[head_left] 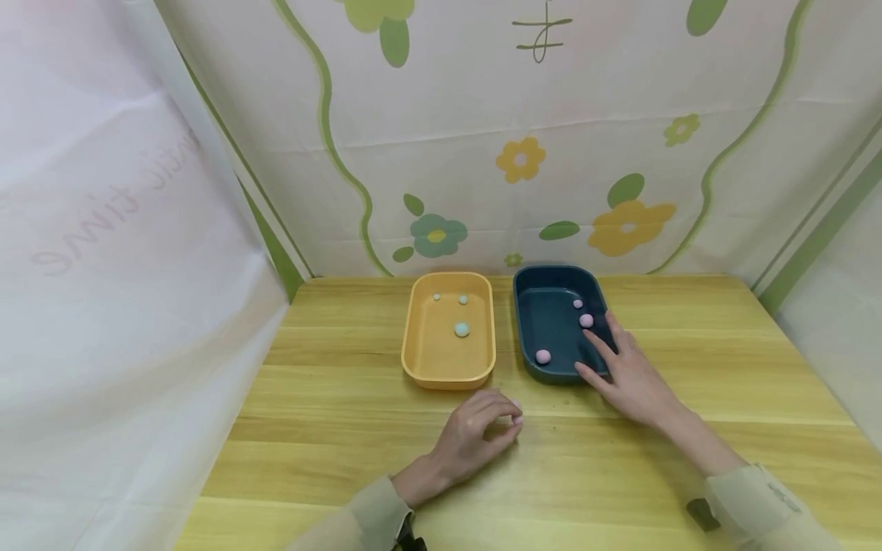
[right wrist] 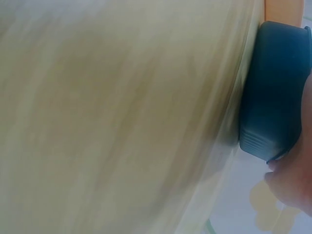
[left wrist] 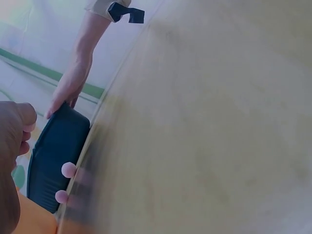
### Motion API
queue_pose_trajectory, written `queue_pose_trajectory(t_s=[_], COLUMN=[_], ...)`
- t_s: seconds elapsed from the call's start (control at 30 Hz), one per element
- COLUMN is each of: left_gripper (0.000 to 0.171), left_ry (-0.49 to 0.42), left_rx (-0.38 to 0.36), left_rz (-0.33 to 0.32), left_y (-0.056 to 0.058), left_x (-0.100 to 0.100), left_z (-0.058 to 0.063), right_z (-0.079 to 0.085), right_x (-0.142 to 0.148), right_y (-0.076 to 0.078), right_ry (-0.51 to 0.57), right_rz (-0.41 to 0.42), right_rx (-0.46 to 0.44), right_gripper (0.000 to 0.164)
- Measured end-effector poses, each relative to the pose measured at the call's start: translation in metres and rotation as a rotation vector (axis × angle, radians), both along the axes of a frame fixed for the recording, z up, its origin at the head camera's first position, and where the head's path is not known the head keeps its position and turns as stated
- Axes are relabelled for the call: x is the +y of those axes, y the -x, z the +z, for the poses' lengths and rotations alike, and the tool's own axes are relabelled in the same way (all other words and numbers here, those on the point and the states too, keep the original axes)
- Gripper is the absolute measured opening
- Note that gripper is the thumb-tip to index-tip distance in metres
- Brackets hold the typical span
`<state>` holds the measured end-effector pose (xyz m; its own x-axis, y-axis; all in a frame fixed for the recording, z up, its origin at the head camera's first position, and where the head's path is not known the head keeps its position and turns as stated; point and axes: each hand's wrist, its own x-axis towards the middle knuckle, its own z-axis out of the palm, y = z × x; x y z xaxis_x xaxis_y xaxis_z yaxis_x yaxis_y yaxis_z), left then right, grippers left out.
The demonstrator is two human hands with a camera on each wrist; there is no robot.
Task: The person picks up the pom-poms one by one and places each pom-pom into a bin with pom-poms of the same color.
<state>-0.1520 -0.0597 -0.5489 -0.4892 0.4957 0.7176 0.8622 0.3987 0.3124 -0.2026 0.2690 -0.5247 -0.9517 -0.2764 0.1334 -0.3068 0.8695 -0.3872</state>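
Note:
My left hand [head_left: 478,427] hovers over the table in front of the yellow tray [head_left: 449,381], fingers curved and thumb apart. Right at its fingertips in the head view show two pink balls, partly hidden. The left wrist view shows an upper pink ball [left wrist: 68,169] and a lower pink ball [left wrist: 61,196] on the tabletop, apart from the left hand [left wrist: 12,141]. My right hand [head_left: 637,383] rests at the right edge of the dark blue tray [head_left: 551,321], fingers spread, thumb and forefinger over its inside. Three pink balls lie in that tray, one [head_left: 543,357] at its near left corner.
Three pale green balls, the largest [head_left: 462,329] nearest me, lie in the yellow tray. Both trays stand side by side at the back of the wooden table [head_left: 331,428]. A white floral cloth [head_left: 475,145] hangs behind, with more cloth at the sides.

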Motion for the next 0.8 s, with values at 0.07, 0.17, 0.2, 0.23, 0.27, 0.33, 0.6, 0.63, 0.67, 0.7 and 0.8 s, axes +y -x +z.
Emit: queue_pose_trajectory(t_s=[0.07,0.17,0.2,0.23,0.27,0.33,0.6,0.63,0.67,0.7,0.8], left_gripper=[0.023,0.023,0.023,0.023,0.023,0.023,0.022,0.022,0.022,0.022,0.021], left_ry=[-0.005,-0.01,-0.01,-0.009,-0.007,-0.001,-0.017,-0.022,-0.025,-0.032,-0.038], left_rx=[-0.005,-0.017,-0.02,-0.023,-0.023,-0.023,0.032,0.039,0.047,0.044,0.045], left_rz=[-0.001,-0.007,-0.015,-0.024,-0.035,-0.055,-0.081,-0.081,-0.081,-0.084,-0.082], left_y=[0.0,0.001,0.001,0.001,0.002,0.003,0.013,0.015,0.017,0.019,0.024], left_x=[0.0,0.001,0.001,0.002,0.002,0.003,0.009,0.01,0.011,0.012,0.013], left_z=[0.001,0.002,0.002,0.003,0.004,0.005,0.015,0.016,0.018,0.02,0.024], right_z=[-0.001,-0.003,-0.003,-0.004,-0.004,-0.004,-0.006,-0.006,-0.006,-0.005,-0.004], right_x=[0.001,0.002,0.002,0.002,0.001,0.001,0.002,0.002,0.003,0.002,0.001], right_y=[0.0,0.0,0.0,0.0,0.0,0.0,0.001,0.001,0.002,0.002,0.001], right_ry=[0.004,0.003,0.003,0.002,0.001,0.001,-0.01,-0.013,-0.016,-0.017,-0.024], right_rz=[0.004,0.002,0.0,-0.003,-0.005,-0.009,-0.01,-0.01,-0.012,-0.013,-0.018], right_rx=[0.022,0.04,0.046,0.046,0.044,0.039,0.055,0.056,0.056,0.055,0.052], right_gripper=[0.077,0.078,0.078,0.079,0.08,0.08,0.086,0.087,0.088,0.089,0.091])
